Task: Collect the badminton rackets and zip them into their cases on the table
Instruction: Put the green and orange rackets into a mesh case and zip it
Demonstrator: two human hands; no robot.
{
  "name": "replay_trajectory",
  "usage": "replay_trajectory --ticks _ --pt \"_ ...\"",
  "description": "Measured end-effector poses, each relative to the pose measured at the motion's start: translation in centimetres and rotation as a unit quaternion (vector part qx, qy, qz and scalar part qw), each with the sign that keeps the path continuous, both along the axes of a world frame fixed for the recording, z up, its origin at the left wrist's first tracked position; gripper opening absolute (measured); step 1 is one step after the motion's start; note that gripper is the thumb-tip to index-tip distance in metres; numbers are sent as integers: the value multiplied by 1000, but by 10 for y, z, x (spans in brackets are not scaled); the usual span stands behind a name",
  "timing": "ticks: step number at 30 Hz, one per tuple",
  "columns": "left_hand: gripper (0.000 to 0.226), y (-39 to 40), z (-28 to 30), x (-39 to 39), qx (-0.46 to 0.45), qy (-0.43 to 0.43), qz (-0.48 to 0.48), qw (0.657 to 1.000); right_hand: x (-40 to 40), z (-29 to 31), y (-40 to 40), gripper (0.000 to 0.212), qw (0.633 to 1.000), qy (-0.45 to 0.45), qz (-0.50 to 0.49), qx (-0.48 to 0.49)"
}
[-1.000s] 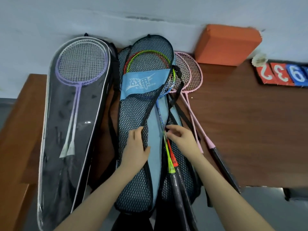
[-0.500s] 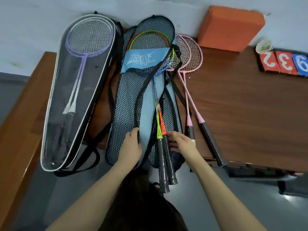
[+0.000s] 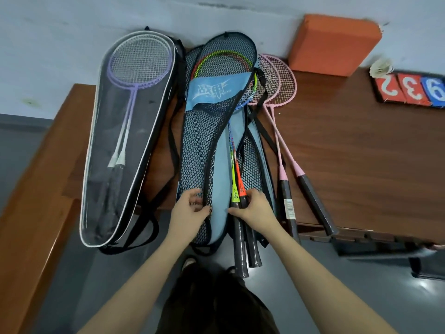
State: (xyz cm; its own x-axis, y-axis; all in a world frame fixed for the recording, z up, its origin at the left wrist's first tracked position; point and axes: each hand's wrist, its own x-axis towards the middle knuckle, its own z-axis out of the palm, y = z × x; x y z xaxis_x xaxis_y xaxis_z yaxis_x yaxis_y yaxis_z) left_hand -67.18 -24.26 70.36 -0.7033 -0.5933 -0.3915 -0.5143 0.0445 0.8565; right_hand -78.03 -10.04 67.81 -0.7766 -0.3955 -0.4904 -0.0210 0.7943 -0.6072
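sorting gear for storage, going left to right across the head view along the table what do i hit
clear case with purple rackets → blue mesh case → pink rackets → orange block → shuttlecock → number cards

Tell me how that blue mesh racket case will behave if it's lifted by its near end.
The blue mesh case is net and thin fabric, so it will probably sag and fold rather than stay stiff. Its edge gapes open under the left hand, so the yellow and orange rackets, handles already sticking out, could slide free. It likely weighs little.
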Motion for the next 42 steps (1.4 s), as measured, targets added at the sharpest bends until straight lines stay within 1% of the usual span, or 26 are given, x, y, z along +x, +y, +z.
replay_trajectory --ticks 2,4,6,9,11,13,15,17,18,22,25,27,29,31,34,36,39,40,42 --pt "37 -3 4 2 14 18 -5 1000 2 5 -2 65 999 -15 -38 -23" --pt "34 -7 12 2 37 38 -9 999 4 15 -2 57 994 -45 -79 -56" --pt "34 -11 19 3 59 57 -16 996 6 25 2 55 980 -103 -126 -113" --pt "36 -17 28 7 45 68 -59 995 10 41 2 59 935 -213 -190 -209" --pt "36 -20 31 11 34 74 -82 993 12 52 -6 59 916 -244 -206 -244" --pt "36 -25 32 15 53 77 -72 993 16 61 -15 52 894 -268 -217 -286" --pt "36 -31 32 16 72 75 -63 993 22 67 -22 42 861 -308 -230 -333" --pt "36 -36 34 18 91 78 -67 991 28 68 -26 37 835 -340 -234 -364" --pt "36 -37 36 18 102 81 -67 989 32 69 -29 37 829 -347 -233 -371" --pt "37 -37 42 22 121 106 -56 985 37 68 -42 43 836 -342 -230 -361" --pt "34 -40 44 27 144 109 -39 983 31 69 -51 39 832 -323 -268 -364" --pt "32 -42 47 30 179 114 -34 977 25 68 -59 35 835 -303 -284 -360" --pt "31 -44 51 31 218 126 -34 967 19 67 -68 37 849 -280 -286 -346" --pt "32 -46 55 30 233 136 -31 962 17 67 -78 37 867 -255 -281 -324" --pt "31 -54 58 28 253 147 -13 956 16 69 -87 30 879 -240 -256 -322" --pt "32 -58 60 28 256 154 -2 954 15 69 -82 25 868 -275 -227 -345" --pt "32 -58 61 28 224 156 -11 962 12 68 -64 33 842 -340 -179 -379" --pt "32 -56 60 28 207 153 -25 966 11 67 -58 34 834 -350 -171 -390" --pt "32 -51 57 28 177 144 -50 972 10 67 -51 37 831 -347 -176 -399"
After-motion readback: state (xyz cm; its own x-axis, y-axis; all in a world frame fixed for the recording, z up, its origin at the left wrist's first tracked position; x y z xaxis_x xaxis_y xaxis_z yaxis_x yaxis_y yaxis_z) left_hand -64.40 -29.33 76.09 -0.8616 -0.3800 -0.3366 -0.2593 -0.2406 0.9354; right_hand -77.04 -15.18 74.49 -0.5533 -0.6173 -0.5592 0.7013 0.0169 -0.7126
